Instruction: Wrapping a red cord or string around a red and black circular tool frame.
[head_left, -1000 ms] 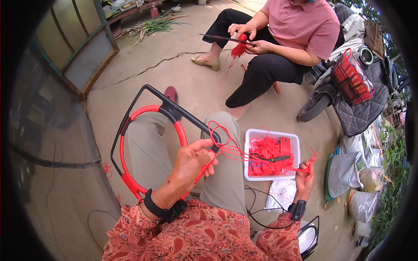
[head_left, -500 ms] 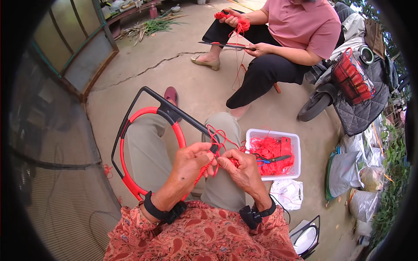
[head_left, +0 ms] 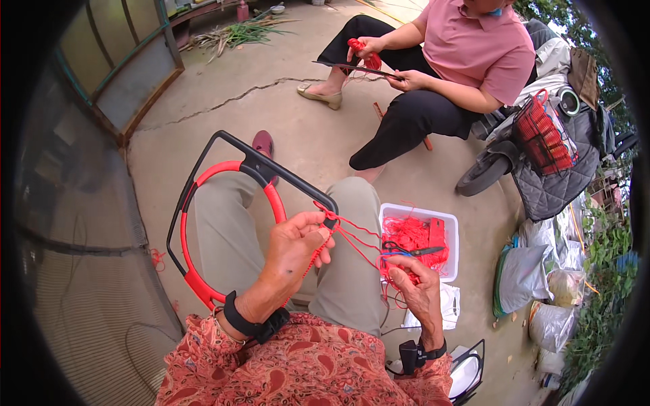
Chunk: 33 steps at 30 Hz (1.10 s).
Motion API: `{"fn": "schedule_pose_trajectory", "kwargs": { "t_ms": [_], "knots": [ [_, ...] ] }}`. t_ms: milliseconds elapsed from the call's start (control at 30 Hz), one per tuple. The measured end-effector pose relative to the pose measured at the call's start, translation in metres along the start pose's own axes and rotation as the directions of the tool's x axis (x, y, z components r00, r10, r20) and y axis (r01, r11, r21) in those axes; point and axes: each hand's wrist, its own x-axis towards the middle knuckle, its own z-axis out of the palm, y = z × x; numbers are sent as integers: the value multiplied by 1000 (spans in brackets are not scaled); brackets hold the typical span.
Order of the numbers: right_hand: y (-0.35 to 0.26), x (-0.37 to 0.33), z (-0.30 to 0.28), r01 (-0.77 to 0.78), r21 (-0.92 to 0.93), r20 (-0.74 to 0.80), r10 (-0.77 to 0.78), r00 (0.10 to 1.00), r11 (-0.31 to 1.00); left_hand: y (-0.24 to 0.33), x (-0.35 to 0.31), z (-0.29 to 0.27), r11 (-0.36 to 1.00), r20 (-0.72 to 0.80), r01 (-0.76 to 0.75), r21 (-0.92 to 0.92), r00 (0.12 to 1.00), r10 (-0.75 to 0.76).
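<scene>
Across my knees lies a black metal frame (head_left: 288, 174) with a ring, partly red (head_left: 274, 201), attached inside it. My left hand (head_left: 294, 250) is closed around the frame's near right side, where tight red cord covers the bar; thumb and fingers pinch there just below the black corner. Red cord strands (head_left: 357, 238) run taut from that corner to my right hand (head_left: 420, 292). My right hand's fingers are closed on the red cord, with a small loose bundle of it hanging at the fingertips, beside the white plastic basin (head_left: 453, 237).
In the basin lie a tangle of red cord (head_left: 409, 233) and scissors (head_left: 425, 251). A white bag (head_left: 447, 306) lies below it. Opposite, a seated person (head_left: 474, 54) holds red cord and a dark bar. Sacks (head_left: 525, 281) and a vehicle wheel (head_left: 484, 174) stand right; a mesh screen (head_left: 81, 284) left.
My right hand has moved right and slightly down, away from my left, drawing the cord strands out straight. My left hand keeps its grip. The other person's hands have shifted with their cord.
</scene>
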Motion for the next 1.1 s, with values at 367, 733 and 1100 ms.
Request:
{"fn": "schedule_pose_trajectory", "kwargs": {
  "t_ms": [367,733,1100],
  "knots": [
    [-32,32,46,211,27,77,-213,974,977,0,-9,1,1000,13,5,-19,1000,-5],
    [23,-9,-8,10,44,-149,-3,989,999,-19,-10,15,999,74,30,31,997,-33],
    [-24,4,29,171,134,-135,-153,979,976,-19,-15,20,999,-28,-53,-3,998,53]
  ]
}}
